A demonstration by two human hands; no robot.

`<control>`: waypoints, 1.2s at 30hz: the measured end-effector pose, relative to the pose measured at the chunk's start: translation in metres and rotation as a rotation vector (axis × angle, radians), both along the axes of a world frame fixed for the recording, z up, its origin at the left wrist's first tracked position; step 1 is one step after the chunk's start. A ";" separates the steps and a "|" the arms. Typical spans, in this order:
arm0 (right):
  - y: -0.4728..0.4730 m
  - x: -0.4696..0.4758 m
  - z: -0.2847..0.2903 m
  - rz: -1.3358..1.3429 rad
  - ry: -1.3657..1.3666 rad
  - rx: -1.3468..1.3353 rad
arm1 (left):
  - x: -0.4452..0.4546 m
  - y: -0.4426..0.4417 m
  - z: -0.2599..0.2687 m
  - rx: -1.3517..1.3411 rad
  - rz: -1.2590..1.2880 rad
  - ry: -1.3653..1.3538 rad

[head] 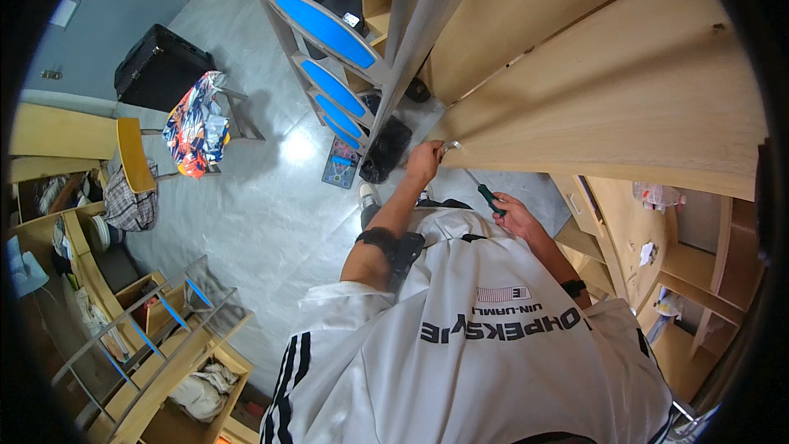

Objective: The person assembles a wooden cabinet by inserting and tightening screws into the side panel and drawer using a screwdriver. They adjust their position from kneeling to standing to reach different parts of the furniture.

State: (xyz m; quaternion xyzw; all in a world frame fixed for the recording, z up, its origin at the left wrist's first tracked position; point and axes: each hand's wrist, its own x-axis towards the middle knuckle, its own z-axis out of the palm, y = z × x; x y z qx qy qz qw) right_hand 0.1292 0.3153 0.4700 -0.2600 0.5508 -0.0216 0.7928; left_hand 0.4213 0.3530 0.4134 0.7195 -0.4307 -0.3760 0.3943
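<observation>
My left hand (424, 160) grips a small metal handle (453, 145) at the lower corner of a large wooden door panel (592, 105); whether the handle is fixed to the panel I cannot tell. In my right hand (515, 214) is a screwdriver (489, 197) with a dark green grip. Its thin shaft points up and left, towards the panel's lower edge. The tip lies close to that edge; whether it touches is unclear. The screwdriver is to the right of my left hand.
A metal ladder with blue treads (336, 83) stands just left of the panel. Beside its foot are a black plastic bag (387, 148) and a patterned tray (340, 163). A chair with a yellow backrest (135, 154) and a black suitcase (161, 68) are farther left. Open wooden shelving (696, 271) stands at right.
</observation>
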 end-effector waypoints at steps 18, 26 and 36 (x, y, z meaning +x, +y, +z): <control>0.001 0.060 -0.005 -0.261 -0.091 0.145 | 0.043 -0.001 -0.027 -0.023 0.018 0.047; 0.004 0.101 -0.008 -0.221 -0.097 0.164 | 0.058 -0.013 -0.031 0.046 0.065 -0.033; 0.019 0.126 -0.004 -0.221 -0.114 0.123 | 0.065 -0.029 -0.062 0.123 0.064 -0.105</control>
